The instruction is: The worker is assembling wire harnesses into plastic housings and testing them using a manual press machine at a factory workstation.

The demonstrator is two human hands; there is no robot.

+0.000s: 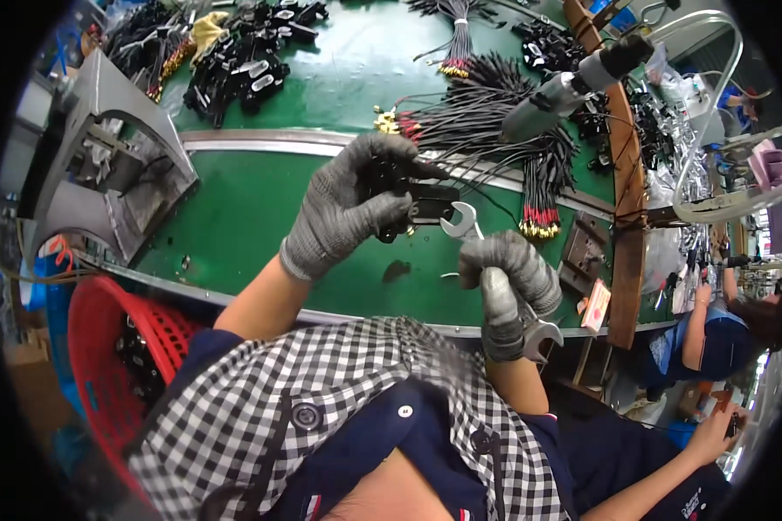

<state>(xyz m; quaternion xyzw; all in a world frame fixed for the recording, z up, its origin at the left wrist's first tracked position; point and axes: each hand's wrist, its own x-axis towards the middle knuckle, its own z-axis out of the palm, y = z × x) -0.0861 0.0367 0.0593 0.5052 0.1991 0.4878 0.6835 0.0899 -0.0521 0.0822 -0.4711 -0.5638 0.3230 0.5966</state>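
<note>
My left hand (343, 200), in a grey knit glove, is closed round a small black part (432, 206) over the middle of the bench. The part looks like a flat block with a black cable by it; my fingers hide much of it. My right hand (517, 282), gloved too, grips a double open-ended wrench (464, 222) by its middle. One jaw of the wrench is at the right end of the black part; whether they touch I cannot tell. Its other jaw sticks out below my right hand.
Black cables (486, 100) with red and gold ends lie across the bench (243, 191). A grey tool (543, 104) hangs at upper right. A metal frame (139, 156) and red basket (104, 356) stand left. A metal block (584, 247) lies right, near other people (703, 334).
</note>
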